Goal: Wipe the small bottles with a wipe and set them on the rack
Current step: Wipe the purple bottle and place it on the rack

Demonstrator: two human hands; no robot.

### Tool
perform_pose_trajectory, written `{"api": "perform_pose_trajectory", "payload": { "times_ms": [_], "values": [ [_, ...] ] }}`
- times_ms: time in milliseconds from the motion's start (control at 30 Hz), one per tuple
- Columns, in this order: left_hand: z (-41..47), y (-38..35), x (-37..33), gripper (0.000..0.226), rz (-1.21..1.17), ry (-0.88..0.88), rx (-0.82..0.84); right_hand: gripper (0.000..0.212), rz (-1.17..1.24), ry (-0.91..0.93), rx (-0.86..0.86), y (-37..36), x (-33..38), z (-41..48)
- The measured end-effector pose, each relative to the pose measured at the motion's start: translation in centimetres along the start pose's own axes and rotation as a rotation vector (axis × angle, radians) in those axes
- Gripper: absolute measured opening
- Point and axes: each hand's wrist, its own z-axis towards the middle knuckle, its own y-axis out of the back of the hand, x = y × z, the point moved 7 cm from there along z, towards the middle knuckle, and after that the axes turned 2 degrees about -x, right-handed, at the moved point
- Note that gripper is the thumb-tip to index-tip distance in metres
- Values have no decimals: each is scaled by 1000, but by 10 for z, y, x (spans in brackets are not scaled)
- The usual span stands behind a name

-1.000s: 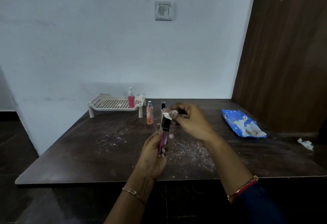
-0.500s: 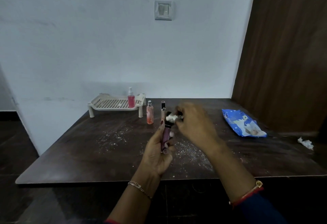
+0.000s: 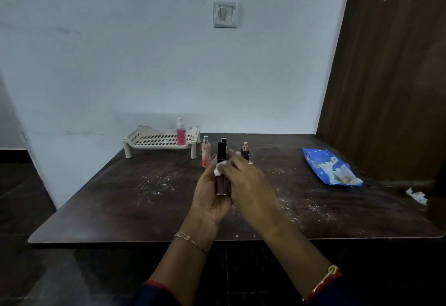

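- The left hand (image 3: 211, 199) holds a slim bottle (image 3: 220, 186) upright above the middle of the table (image 3: 108, 204). Its fingers are curled round the mauve lower body, and the black cap points to 12 o'clock.
- The right hand (image 3: 249, 185) reaches in from 4 o'clock. Its fingertips pinch a white wipe (image 3: 219, 168) against the bottle just under the cap, but the back of the hand hides how each finger lies.
- Clock directions below are taken from the held bottle.
- At 11 o'clock the rack (image 3: 144, 134) stands at the table's back edge, close to the wall (image 3: 120, 64). A pink spray bottle (image 3: 181, 133) stands upright on its right end, and the rest of the grid is free.
- At 12 o'clock three bottles stand on the table just right of the rack: a peach spray bottle (image 3: 205, 152), a black-capped bottle (image 3: 224, 140) mostly behind the held one, and a gold-capped dark bottle (image 3: 245, 152).
- At 2 o'clock a blue wipe packet (image 3: 330, 168) lies flat near the wooden panel (image 3: 386, 76) that closes off the right side.
- At 3 o'clock a crumpled tissue (image 3: 416, 194) lies near the right edge.
- From 7 to 10 o'clock the tabletop is bare apart from white specks (image 3: 154, 185), out to the rounded front-left corner.
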Motion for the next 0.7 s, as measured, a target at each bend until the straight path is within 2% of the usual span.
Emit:
{"api": "perform_pose_trajectory", "payload": {
  "times_ms": [267,367,533,700],
  "values": [
    [11,0,-7,39,34,-13,10,30,34,138,12,-3,9,-29],
    [7,-3,-6,35,-16,-38,7,24,77,93,-36,4,0,-15],
    [-2,-4,0,30,-21,-22,-38,18,215,-128,-170,19,-22,22],
    [3,6,-20,31,-33,-80,-77,26,205,-22,-100,4,-1,15]
  ]
}}
